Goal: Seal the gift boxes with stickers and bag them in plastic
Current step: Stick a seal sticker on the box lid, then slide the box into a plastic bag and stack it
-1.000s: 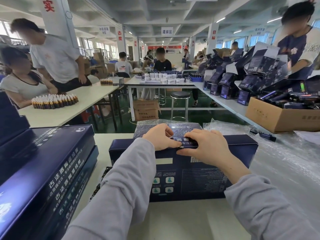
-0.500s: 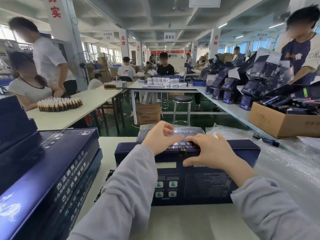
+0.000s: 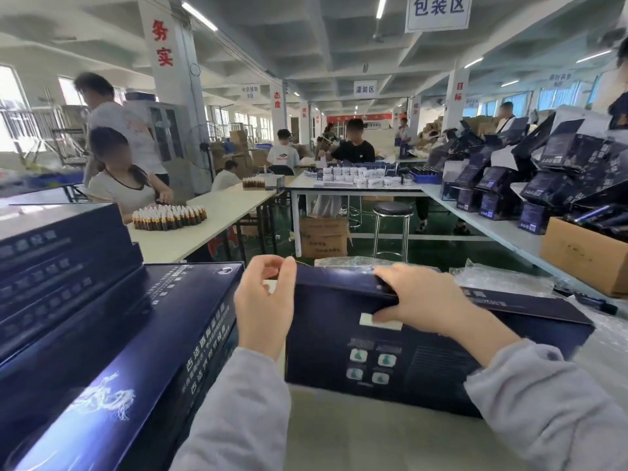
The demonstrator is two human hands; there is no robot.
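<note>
Navy gift box point(image 3: 424, 368) with small white label point(image 3: 366, 320) on its front

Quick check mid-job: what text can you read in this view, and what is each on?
"包装区": large white hanging sign, top right.
"灌装区": small white hanging sign, centre.
"务实": red, on near white pillar, left.
"态度": red, on far white pillar.
"目标": red, on right white pillar.
"古法", rest blurred: side of stacked dark blue box.
Held dark blue gift box print, white label: blurred.
Other hanging signs: too small.
</note>
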